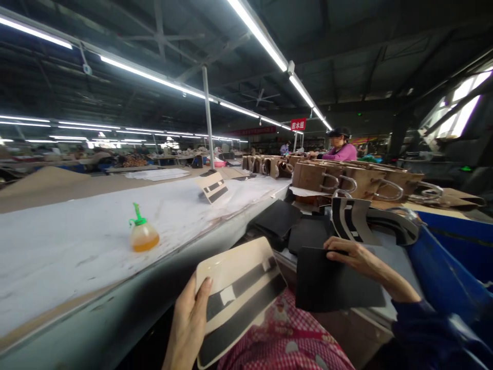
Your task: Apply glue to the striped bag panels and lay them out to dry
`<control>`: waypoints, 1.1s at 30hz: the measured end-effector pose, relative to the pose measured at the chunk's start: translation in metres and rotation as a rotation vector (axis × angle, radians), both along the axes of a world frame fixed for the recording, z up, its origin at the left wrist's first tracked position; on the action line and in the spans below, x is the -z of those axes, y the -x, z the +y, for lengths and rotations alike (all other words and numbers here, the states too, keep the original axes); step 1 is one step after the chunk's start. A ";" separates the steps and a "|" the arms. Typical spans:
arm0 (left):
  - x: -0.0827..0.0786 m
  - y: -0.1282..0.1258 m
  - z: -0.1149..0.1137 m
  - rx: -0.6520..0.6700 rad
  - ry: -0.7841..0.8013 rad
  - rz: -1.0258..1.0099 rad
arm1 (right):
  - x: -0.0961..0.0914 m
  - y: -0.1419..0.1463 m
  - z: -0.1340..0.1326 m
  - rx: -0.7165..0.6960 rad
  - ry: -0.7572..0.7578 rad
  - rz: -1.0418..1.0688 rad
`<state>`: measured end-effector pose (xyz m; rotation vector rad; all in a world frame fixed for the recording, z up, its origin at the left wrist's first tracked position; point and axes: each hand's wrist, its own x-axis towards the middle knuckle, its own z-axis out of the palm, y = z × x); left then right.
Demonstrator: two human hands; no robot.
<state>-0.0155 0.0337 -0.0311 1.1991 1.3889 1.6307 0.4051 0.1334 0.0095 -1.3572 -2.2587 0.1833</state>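
While the left hand [188,318] holds a striped panel [242,295], the right hand [356,257] grips a black sheet [335,285].
Left fingers [203,296] are clamped on the panel's left edge, thumb in front, above the checked apron [288,339]; right fingers [336,247] are pinched together on the sheet's upper edge, near the blue bin [442,272]. A green-topped bottle [143,236] stands on the white-covered table [88,226]; farther along is a second panel [213,186], tilted.

Held panel [246,288] is cream with black stripes, sheet [339,285] right of it's plain black, apron [296,336] below it's pinkish-red-and-white check, bottle [143,237] left of it's green-topped.
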 end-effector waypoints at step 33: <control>-0.047 -0.056 -0.075 0.163 0.016 0.063 | -0.031 0.177 -0.111 -0.396 -0.691 0.079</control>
